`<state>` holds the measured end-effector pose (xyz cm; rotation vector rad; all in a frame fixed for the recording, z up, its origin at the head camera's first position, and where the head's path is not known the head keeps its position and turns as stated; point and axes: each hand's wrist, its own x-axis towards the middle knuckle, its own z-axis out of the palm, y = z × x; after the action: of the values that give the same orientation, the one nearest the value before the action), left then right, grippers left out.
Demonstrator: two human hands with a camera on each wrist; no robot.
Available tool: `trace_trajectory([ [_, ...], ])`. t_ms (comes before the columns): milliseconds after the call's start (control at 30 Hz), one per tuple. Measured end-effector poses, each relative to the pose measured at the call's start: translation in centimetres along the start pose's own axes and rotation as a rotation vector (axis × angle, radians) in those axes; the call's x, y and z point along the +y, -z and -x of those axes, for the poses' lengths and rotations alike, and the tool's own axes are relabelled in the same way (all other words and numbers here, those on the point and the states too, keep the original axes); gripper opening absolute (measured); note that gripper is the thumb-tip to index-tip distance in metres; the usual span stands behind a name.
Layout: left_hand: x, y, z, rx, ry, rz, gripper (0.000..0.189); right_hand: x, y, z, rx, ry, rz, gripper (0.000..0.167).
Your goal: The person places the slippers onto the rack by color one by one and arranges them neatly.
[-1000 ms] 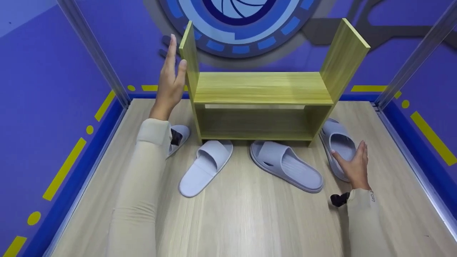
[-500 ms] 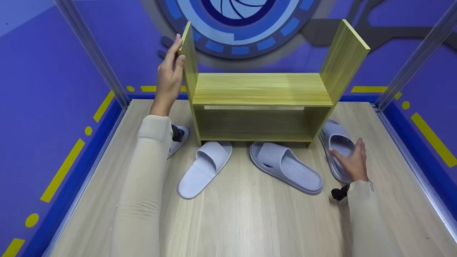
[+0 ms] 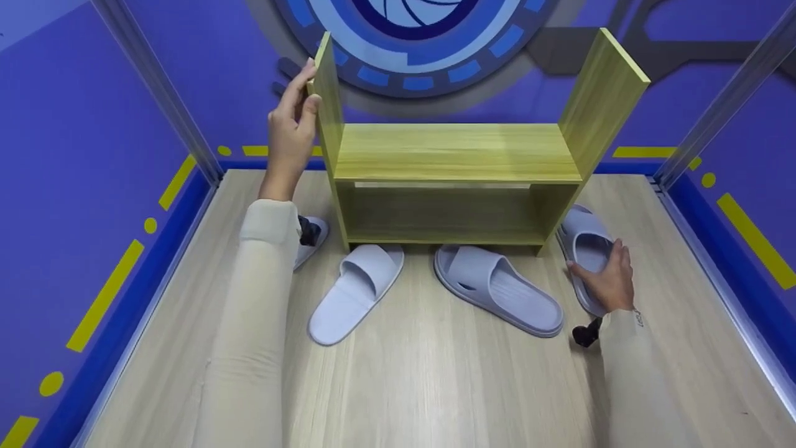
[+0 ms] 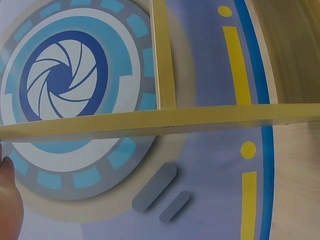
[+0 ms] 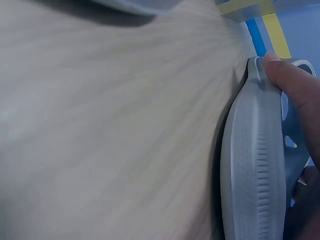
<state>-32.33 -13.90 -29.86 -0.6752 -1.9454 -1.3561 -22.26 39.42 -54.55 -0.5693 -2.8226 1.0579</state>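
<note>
My left hand (image 3: 292, 130) is up at the left side panel of a yellow-green wooden shelf (image 3: 457, 152), its thumb and fingers touching the panel's front edge. The left wrist view catches only a bit of that hand (image 4: 9, 205) beside the panel edge (image 4: 210, 118). At the right, my right hand (image 3: 610, 280) holds a grey slipper (image 3: 581, 221) from above, thumb on its left side and fingers on its far side. Close up in the right wrist view, the thumb (image 5: 295, 82) lies along the slipper's side (image 5: 257, 165). Part of the slipper is hidden beneath the hand.
A light grey slipper (image 3: 339, 317) and a darker grey one (image 3: 522, 302) lie on the wooden floor before the shelf. Another light slipper (image 3: 311, 246) is partly covered by the left sleeve. Blue walls (image 3: 87, 155) with metal corner posts enclose the sides and back.
My left hand has shifted onto the shelf's left panel edge, its fingers bending toward it. The right hand has moved slightly forward and left, closing its thumb and fingers about the slipper.
</note>
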Motion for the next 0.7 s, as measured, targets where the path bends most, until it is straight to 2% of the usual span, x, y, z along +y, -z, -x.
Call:
trace_trajectory([
  [233, 0.10, -0.16, 0.01, 0.003, 0.027, 0.023, 0.043, 0.16, -0.46, 0.15, 0.065, 0.006, 0.023, 0.118],
  [700, 0.31, -0.28, 0.16, 0.011, 0.049, 0.063, 0.043, 0.41, -0.78, 0.30, 0.093, -0.023, 0.031, 0.114],
])
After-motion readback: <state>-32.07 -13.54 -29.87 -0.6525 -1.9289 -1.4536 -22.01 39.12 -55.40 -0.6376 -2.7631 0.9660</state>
